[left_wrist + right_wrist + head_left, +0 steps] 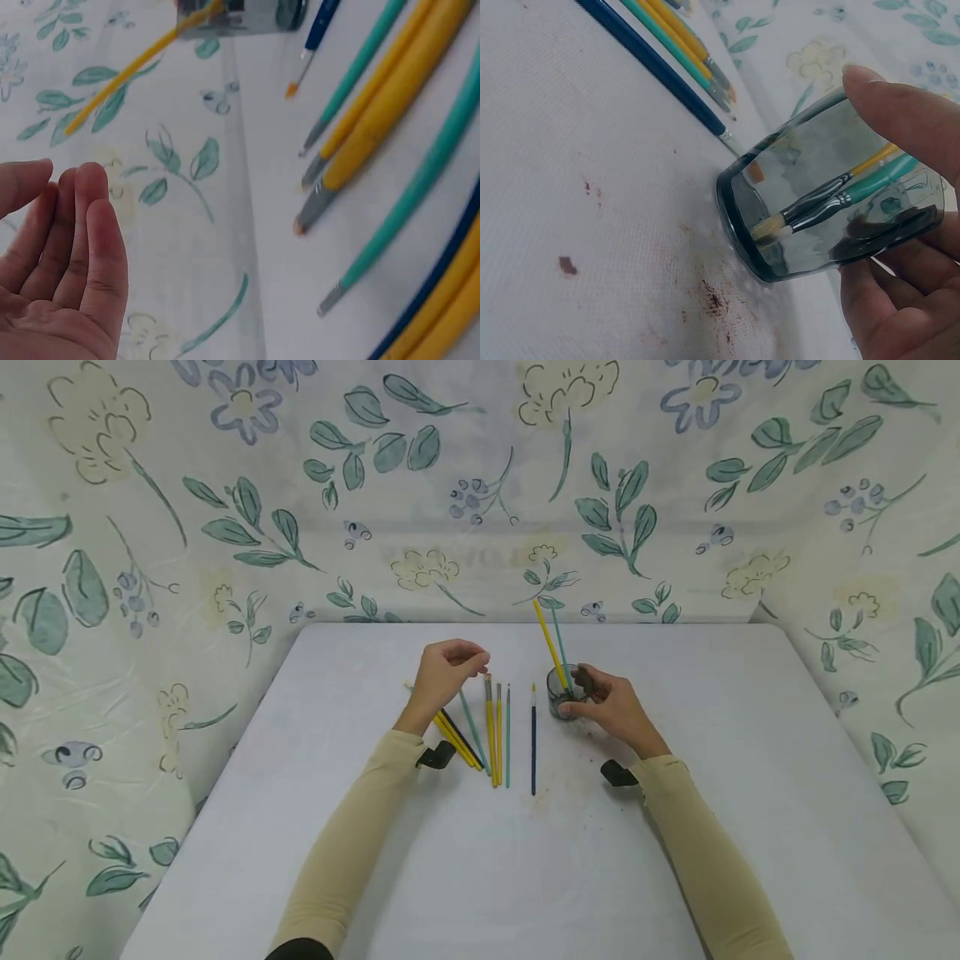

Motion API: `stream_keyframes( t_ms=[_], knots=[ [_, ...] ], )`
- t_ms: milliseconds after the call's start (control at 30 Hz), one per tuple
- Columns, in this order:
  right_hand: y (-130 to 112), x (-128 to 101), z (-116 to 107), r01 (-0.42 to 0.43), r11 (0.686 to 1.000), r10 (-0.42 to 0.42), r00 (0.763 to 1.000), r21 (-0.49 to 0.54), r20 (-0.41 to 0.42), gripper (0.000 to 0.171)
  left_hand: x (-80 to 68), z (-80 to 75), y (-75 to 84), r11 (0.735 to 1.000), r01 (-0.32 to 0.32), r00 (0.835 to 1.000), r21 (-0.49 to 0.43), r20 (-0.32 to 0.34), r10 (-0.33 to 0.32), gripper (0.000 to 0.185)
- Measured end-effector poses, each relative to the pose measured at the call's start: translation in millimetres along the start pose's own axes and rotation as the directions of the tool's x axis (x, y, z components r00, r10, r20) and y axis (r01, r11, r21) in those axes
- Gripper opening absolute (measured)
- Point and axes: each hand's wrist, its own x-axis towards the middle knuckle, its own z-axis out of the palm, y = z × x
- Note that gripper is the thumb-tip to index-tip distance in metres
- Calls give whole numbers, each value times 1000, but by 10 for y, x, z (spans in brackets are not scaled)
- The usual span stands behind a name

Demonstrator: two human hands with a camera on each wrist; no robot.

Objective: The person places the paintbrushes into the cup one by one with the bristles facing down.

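Left hand (442, 675) loosely bent; right hand (619, 707) curled, gripping.

From my head camera I lose part of the yellow brushes (462, 752) behind the left hand (442, 681), and the bottom edge cuts off both sleeves (352, 831). My left wrist picture crops the glass (251, 21) at the top. In my right wrist picture, the right hand (922, 296) runs off the side and covers the upper handles of the two slanting brushes (870, 181) inside.

Room lies above the flat brushes (491, 735) between the left hand (444, 681) and the glass (558, 705), where two leaning brushes (549, 639) and the right hand (617, 703) obstruct.
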Motion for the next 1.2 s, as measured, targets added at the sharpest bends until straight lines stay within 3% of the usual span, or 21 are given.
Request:
stream_keyframes(
  t_ms=[233,467,667,900,1200],
  knots=[
    [-12,-2,-6,4,1000,-4,1000,2,1,95,-89,-236,-59,995,54,999,88,-4,-54,27],
    [-14,-3,-3,-4,1000,4,1000,2,3,94,-202,-369,-179,979,102,994,174,27,-109,26],
    [-15,-2,6,-6,1000,6,1000,-2,2,96,-275,-441,-302,960,102,990,259,67,-123,22],
    [-21,-9,14,-4,1000,4,1000,-10,2,95,-359,-526,-425,917,80,983,392,118,-137,21],
    [-14,-10,5,-1,1000,1,1000,-21,-3,96,-414,-585,-502,891,59,970,451,184,-157,18]
  ],
)
